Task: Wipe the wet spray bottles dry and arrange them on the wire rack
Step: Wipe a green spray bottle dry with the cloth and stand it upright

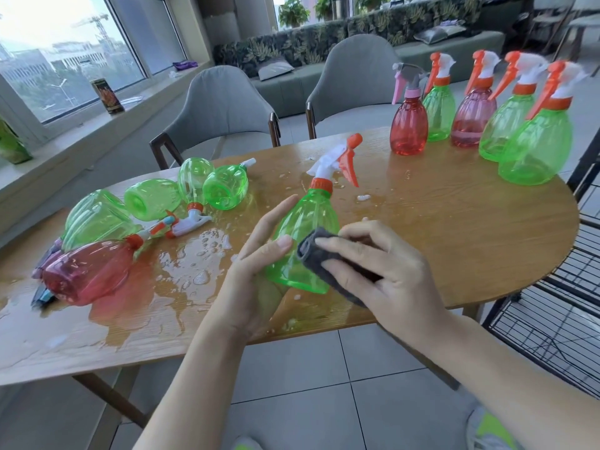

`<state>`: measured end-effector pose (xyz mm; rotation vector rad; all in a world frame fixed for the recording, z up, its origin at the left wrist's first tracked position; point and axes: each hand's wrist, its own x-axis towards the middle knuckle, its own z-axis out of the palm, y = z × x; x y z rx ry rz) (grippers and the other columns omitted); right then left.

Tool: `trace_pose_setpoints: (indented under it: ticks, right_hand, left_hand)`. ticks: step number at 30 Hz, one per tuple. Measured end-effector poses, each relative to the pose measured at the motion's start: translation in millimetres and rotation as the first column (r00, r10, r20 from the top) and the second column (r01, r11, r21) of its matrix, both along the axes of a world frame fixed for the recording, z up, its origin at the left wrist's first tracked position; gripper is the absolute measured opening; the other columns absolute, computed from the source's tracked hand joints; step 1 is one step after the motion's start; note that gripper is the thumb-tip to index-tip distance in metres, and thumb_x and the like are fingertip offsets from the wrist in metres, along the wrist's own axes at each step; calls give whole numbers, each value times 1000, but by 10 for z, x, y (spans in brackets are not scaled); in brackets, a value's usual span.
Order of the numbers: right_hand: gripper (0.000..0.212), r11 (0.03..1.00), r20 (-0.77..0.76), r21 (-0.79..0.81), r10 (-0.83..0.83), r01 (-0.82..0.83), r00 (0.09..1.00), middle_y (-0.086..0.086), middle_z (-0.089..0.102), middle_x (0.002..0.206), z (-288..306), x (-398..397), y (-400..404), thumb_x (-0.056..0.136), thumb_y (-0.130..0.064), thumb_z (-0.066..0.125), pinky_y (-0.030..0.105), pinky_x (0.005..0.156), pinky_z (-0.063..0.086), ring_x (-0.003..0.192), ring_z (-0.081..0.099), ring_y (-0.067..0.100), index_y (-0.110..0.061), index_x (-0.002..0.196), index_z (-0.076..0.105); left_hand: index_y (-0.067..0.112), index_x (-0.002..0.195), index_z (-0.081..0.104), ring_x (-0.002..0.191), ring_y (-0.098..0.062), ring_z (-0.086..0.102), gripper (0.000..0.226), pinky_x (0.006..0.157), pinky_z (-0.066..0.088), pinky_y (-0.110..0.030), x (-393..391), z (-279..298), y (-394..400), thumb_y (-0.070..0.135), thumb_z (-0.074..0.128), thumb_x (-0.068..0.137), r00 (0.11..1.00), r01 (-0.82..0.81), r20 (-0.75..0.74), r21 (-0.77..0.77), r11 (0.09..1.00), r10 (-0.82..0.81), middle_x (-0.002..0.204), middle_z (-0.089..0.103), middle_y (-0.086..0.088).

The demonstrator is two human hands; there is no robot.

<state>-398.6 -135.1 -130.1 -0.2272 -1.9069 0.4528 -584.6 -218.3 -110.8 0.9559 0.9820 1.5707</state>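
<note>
Head view, frame centre: left hand [256,271] grip curled round green spray bottle [305,241], tilted above wet desk [454,228]. Right hand [383,264] pinches grey cloth [324,264] on its base. Rotate bottle; wipe the underside too.

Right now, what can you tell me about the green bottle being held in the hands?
The green bottle is clear, ribbed plastic that widens toward its base. It has an orange collar, a white spray head and an orange trigger. It looks empty and is held tilted above the wet table, nozzle pointing away and to the right. The left hand holds its lower body, thumb across the front. The right hand presses a folded grey cloth against its side near the base.
</note>
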Motion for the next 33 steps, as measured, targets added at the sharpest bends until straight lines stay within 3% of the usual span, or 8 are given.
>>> trace_pose_setpoints:
  ticks: [10, 13, 16, 20, 23, 26, 31, 33]
  right_hand:
    - [29, 879, -154, -471, -6, -68, 988, -7, 69, 123, 39, 23, 135, 100, -21, 62, 29, 103, 48, 121, 64, 13, -40, 122, 65]
    - [28, 875, -157, -471, 47, -117, 986, -13, 70, 122, 38, 27, 92, 100, -19, 63, 35, 106, 48, 123, 64, 17, -36, 122, 68]
    - [26, 888, -121, -439, 91, -136, 988, -14, 70, 119, 65, 20, 31, 99, -17, 65, 28, 102, 48, 120, 65, 18, -31, 120, 71]
    - [25, 885, -110, -449, 85, -125, 990, -14, 71, 117, 105, 52, 85, 97, -19, 65, 25, 101, 48, 120, 65, 15, -32, 119, 71]
    - [25, 840, -166, -519, 81, -157, 983, -20, 72, 118, 132, 75, 146, 98, -21, 65, 29, 105, 49, 122, 65, 11, -39, 116, 70]
    - [25, 806, -204, -553, 116, -212, 972, -22, 73, 115, 156, 85, 127, 96, -24, 65, 21, 99, 50, 117, 67, 6, -41, 113, 70]
    - [27, 842, -183, -503, 116, -194, 976, -16, 73, 117, 165, 114, 109, 97, -16, 67, 21, 98, 49, 118, 67, 12, -36, 114, 71]
    - [24, 883, -145, -449, 79, -137, 986, -12, 72, 116, 130, 131, 114, 96, -16, 67, 26, 97, 51, 116, 68, 18, -29, 116, 73]
  left_hand:
    - [26, 155, 55, 133, -40, 62, 78, 101, 56, -51, 86, -80, 27, 30, 86, 84, 972, 205, 112, 37, 978, -208, 156, 55, -18]
    - [28, 152, 58, 126, -35, 66, 61, 94, 61, -47, 142, -49, 103, 21, 74, 93, 972, 128, 193, 41, 991, -134, 151, 61, -16]
    - [30, 149, 59, 122, -33, 69, 51, 91, 62, -45, 168, 1, 201, 23, 59, 99, 959, 24, 282, 39, 999, -34, 148, 64, -16]
    - [29, 152, 54, 115, -31, 71, 58, 86, 62, -46, 214, 34, 290, 22, 65, 95, 944, -27, 330, 23, 999, 18, 144, 66, -15]
    - [29, 149, 56, 110, -30, 73, 61, 82, 63, -48, 199, 59, 304, 18, 69, 90, 954, 39, 297, 6, 999, -39, 136, 69, -11]
    - [28, 143, 59, 106, -29, 73, 64, 83, 63, -49, 167, 77, 322, 18, 76, 82, 953, 101, 287, 9, 995, -100, 131, 70, -10]
    - [20, 144, 50, 126, -37, 63, 64, 91, 60, -52, 176, 37, 457, 22, 79, 87, 927, 34, 374, -21, 999, -24, 152, 55, -21]
    - [7, 156, 39, 141, -45, 54, 86, 100, 54, -59, 167, 24, 522, 28, 86, 87, 922, -37, 385, -39, 999, 49, 161, 44, -28]
